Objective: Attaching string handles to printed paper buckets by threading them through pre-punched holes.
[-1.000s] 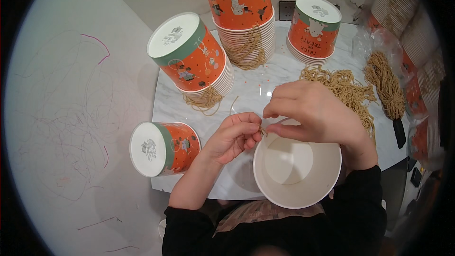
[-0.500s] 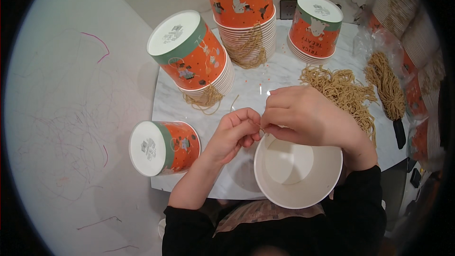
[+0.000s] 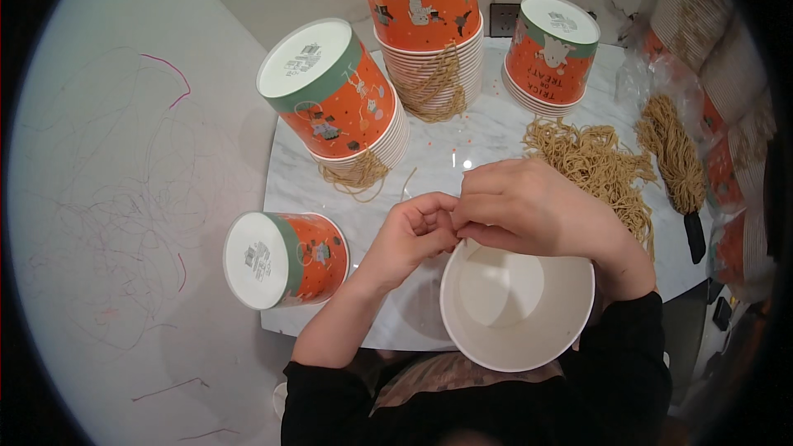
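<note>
I see round white paper bucket (image 3: 529,326) at near edge of pale marbled table (image 3: 487,136), partly under right hand (image 3: 524,208), beside left hand (image 3: 405,239); both pinched, can't tell on what.

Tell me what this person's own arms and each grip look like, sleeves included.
The left grip and right grip are bare human hands, with no gloves, rings, watch or bracelet in view. The forearms are uncovered too. Above them come a plain black left sleeve and a matching black right sleeve. No cables or markings show on either sleeve.
</note>
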`<act>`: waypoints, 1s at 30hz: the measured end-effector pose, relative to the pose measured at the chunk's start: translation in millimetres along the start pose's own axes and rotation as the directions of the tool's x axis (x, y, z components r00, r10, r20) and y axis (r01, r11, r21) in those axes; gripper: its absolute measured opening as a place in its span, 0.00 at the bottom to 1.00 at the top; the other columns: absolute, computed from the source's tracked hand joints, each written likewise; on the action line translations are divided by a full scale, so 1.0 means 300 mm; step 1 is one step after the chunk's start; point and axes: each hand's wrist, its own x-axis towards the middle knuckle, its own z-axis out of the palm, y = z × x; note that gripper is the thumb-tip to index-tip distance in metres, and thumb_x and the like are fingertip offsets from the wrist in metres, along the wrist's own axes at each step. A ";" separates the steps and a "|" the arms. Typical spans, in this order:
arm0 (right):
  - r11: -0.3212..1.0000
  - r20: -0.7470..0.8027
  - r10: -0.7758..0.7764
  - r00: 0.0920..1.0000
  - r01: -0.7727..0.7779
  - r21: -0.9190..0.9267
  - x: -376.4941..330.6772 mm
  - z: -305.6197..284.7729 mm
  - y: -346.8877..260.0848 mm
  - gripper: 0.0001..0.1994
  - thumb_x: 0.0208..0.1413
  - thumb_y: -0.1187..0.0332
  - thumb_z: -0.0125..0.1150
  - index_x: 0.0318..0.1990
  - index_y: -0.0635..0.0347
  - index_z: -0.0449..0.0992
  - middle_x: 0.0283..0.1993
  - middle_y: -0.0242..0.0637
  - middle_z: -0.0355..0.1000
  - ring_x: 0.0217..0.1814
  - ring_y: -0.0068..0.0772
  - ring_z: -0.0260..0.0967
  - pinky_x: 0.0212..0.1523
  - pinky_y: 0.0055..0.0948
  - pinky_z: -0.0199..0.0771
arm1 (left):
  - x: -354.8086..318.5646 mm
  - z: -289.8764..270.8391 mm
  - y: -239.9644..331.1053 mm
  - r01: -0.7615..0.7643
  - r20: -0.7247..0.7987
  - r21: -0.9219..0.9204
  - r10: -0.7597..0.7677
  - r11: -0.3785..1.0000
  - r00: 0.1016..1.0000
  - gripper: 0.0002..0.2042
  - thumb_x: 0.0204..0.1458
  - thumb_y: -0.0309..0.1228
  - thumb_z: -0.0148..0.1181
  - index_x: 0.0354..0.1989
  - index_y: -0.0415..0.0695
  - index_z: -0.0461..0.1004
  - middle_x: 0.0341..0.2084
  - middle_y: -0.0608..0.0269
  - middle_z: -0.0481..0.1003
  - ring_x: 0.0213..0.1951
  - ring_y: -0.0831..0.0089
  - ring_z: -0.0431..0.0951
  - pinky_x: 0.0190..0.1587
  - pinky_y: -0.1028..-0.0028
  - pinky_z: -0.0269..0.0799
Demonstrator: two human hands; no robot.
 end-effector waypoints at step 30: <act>0.960 0.036 0.193 0.981 -0.196 0.200 -0.009 -0.030 0.006 0.05 0.53 0.72 0.65 0.35 0.61 0.77 0.34 0.41 0.73 0.35 0.48 0.75 0.35 0.40 0.74 | 0.004 0.043 -0.089 -0.430 -0.142 0.468 0.545 0.772 0.826 0.05 0.54 0.22 0.69 0.36 0.40 0.78 0.27 0.69 0.78 0.26 0.86 0.71 0.30 0.81 0.68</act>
